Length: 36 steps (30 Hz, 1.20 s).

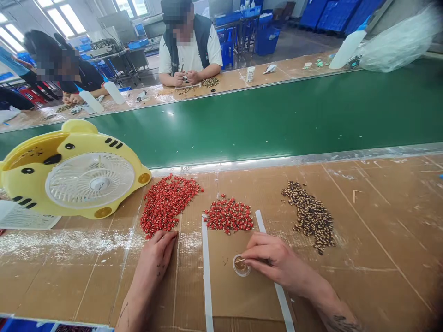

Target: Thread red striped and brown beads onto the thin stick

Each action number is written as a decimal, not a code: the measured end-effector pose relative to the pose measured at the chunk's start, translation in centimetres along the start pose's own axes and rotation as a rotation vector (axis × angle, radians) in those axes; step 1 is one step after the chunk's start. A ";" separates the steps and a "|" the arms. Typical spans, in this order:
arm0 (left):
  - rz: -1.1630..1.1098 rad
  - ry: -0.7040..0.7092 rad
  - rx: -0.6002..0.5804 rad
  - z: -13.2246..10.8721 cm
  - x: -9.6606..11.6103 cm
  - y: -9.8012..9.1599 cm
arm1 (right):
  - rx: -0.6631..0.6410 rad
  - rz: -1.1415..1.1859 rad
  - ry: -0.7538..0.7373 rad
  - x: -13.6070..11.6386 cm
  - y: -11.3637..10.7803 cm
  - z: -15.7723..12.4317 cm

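Observation:
My right hand (268,256) pinches a thin wooden toothpick (239,261), its tip inside a small clear round cup (241,272). That cup stands on a brown cardboard sheet (242,297) edged with white tape strips. At the near edge of a big pile of small red pieces (166,200) rests my left hand (161,244), fingers curled together; whether a piece is between the fingertips is hidden. A smaller pile of red and pale pieces (229,216) lies at the top of the sheet. To the right is a pile of black and gold pieces (311,214).
A yellow animal-shaped fan (138,177) stands at the left beside a paper sheet (27,216). Beyond the table runs a green conveyor belt (263,120). Across it a person (190,50) handles small pieces; another works farther left. White bottles (348,48) stand there.

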<state>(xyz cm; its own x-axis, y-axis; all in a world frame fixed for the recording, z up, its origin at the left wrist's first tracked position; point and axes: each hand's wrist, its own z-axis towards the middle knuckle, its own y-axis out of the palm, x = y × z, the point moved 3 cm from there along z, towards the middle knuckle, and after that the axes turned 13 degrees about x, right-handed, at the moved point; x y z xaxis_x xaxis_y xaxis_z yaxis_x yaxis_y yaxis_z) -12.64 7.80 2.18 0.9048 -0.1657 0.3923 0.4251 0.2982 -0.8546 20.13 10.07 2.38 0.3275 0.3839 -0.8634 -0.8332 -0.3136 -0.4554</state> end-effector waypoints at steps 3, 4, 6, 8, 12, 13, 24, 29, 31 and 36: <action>0.016 0.034 -0.074 0.3 -0.1 -0.3 | 0.006 -0.035 -0.084 -0.4 -0.1 0.0; 0.026 0.042 -0.087 0.4 -0.1 -0.3 | 0.004 -0.053 -0.113 -0.6 -0.1 0.1; 0.056 0.057 -0.095 0.6 -0.2 -0.2 | -0.013 -0.097 -0.173 -1.1 0.1 0.2; 0.088 0.073 -0.090 0.9 -0.3 0.0 | -0.036 -0.146 -0.237 -1.6 0.4 0.3; 0.053 0.080 -0.089 1.5 -0.1 0.0 | -0.046 -0.229 -0.311 -1.9 0.8 0.4; 0.002 0.065 -0.087 1.6 0.1 -0.1 | -0.048 -0.247 -0.321 -1.8 0.9 0.3; -0.826 -0.478 -0.160 2.0 6.8 3.3 | 0.019 -0.351 -0.406 -1.4 0.6 0.4; -1.009 -0.542 -0.279 3.2 9.0 5.2 | 0.055 -0.341 -0.407 -0.9 0.7 0.2; -1.045 -0.598 -0.324 3.0 9.2 6.0 | 0.073 -0.325 -0.438 -0.8 0.9 0.2; -1.138 -0.708 -0.351 1.8 9.2 7.0 | 0.103 -0.305 -0.431 -1.0 1.0 0.6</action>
<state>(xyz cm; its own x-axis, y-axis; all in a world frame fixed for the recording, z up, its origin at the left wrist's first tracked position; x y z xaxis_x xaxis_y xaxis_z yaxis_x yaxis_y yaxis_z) -1.32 10.08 0.44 -0.0672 0.3829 0.9213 0.9972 0.0548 0.0500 18.70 9.86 2.87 0.3670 0.7727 -0.5179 -0.7753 -0.0536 -0.6294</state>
